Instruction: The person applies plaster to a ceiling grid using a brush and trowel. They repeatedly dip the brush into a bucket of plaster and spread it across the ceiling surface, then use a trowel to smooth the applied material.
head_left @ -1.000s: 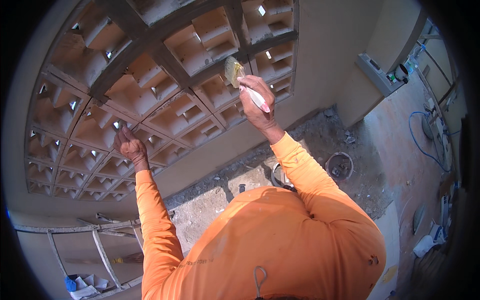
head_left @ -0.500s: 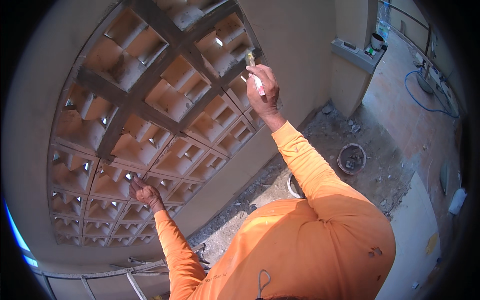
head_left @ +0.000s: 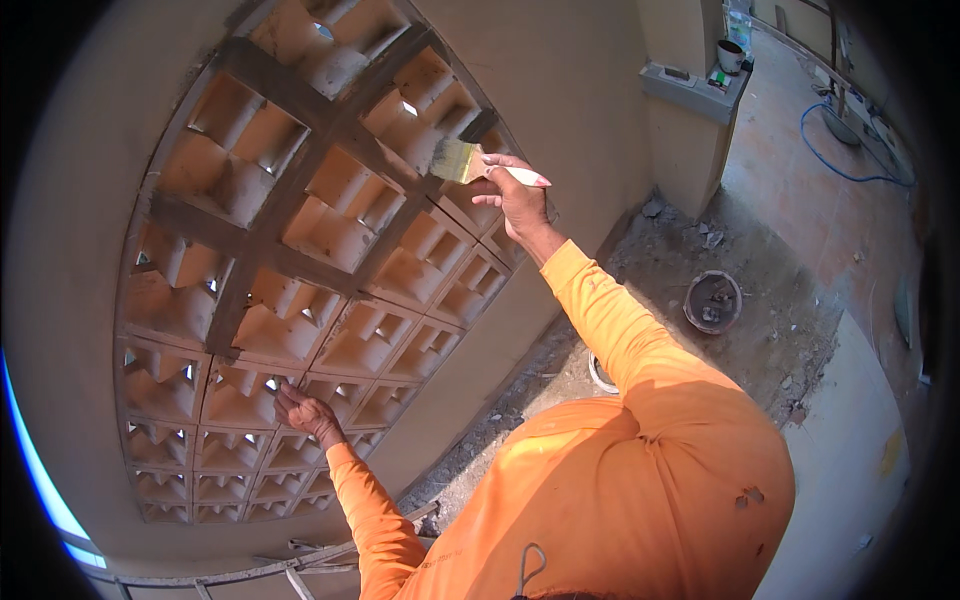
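My right hand (head_left: 520, 203) is closed round the pale handle of a flat paintbrush (head_left: 463, 161), whose wide bristles lie before the upper right part of a wall of ventilation blocks (head_left: 335, 170). I cannot tell whether the bristles touch the wall. Lower down and to the left, my left hand (head_left: 308, 413) has its fingers curled over the edge of a block (head_left: 240, 393), gripping it. Dark grey bands coat the joints between the upper blocks, while the lower joints are pale and thin.
A bucket (head_left: 713, 302) with dark contents stands on the rubble-strewn ground (head_left: 640, 280). A second container (head_left: 602, 372) is partly hidden by my orange sleeve. A cup (head_left: 730, 56) sits on a ledge (head_left: 690, 92). A blue hose (head_left: 850, 177) curves at the far right; metal rails (head_left: 240, 577) run at lower left.
The paintbrush has come down and to the left in my right hand, its bristles turned from upward to leftward. My left hand stays on the same block while the whole view shifts slightly.
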Motion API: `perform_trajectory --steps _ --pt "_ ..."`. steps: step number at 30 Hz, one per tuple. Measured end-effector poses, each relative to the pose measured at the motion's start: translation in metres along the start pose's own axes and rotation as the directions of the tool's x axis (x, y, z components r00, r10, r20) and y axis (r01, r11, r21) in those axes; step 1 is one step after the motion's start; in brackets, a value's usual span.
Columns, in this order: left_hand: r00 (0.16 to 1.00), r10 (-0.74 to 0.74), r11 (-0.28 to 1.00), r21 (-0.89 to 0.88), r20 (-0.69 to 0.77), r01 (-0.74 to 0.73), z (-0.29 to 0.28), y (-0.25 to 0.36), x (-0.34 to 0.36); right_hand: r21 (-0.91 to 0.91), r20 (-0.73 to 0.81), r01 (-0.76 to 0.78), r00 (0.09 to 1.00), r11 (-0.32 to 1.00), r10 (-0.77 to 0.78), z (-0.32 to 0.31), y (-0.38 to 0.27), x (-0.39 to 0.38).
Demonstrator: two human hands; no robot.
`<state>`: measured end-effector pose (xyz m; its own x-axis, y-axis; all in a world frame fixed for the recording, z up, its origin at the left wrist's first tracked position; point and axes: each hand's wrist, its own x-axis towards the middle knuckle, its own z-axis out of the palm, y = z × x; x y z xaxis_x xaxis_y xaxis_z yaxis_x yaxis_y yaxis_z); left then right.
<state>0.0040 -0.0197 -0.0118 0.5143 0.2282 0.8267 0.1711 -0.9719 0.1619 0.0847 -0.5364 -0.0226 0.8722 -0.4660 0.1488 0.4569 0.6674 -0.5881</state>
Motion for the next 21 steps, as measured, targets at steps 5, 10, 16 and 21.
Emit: perform_trajectory --steps 5,10,16,21 --pt "1.000 -0.004 0.998 -0.061 -0.028 0.003 0.001 0.000 -0.001 -0.160 -0.064 0.069 0.995 0.985 -0.080 -0.002 0.006 -0.010" --pt "1.000 -0.025 0.999 -0.045 0.017 0.026 -0.004 0.003 -0.001 -0.196 0.095 0.133 0.989 0.972 -0.116 0.005 0.003 0.006" --pt "1.000 -0.016 1.000 -0.008 -0.001 0.016 -0.004 0.007 -0.001 -0.374 -0.095 0.346 0.909 0.861 -0.406 -0.033 -0.017 0.022" --pt "0.998 -0.059 0.998 -0.021 0.033 0.059 0.001 0.003 -0.006 -0.404 -0.213 0.126 0.950 0.906 -0.227 -0.118 -0.022 0.009"
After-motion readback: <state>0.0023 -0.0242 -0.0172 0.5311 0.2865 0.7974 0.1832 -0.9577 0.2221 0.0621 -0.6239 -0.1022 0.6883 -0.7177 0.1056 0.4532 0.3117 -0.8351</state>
